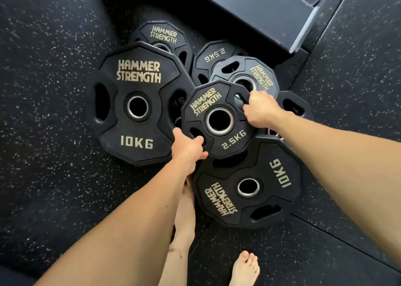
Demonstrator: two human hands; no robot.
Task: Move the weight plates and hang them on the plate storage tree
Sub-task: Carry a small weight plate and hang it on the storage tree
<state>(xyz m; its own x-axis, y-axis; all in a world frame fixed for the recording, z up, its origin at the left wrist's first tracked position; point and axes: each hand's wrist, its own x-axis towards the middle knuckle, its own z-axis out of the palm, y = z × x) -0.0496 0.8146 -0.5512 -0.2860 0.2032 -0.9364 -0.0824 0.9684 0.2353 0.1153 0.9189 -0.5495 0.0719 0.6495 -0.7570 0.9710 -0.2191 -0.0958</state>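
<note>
A black 2.5 kg plate [217, 103] with gold lettering sits on top of a pile of black plates on the floor. My left hand [188, 150] grips its lower-left edge, fingers hooked through a grip slot. My right hand [261, 110] grips its upper-right edge at another slot. A 10 kg plate [134, 86] lies to the left, and a second 10 kg plate [260, 199] lies below. Behind are another 2.5 kg plate [213, 55], a small plate [258, 75] and a far plate [162, 34]. The storage tree does not show.
Dark speckled rubber flooring [50, 68] surrounds the pile. A dark metal beam with a flat end plate [256, 14] runs across the top right. My bare feet [245, 268] stand right below the pile, one beside the lower 10 kg plate.
</note>
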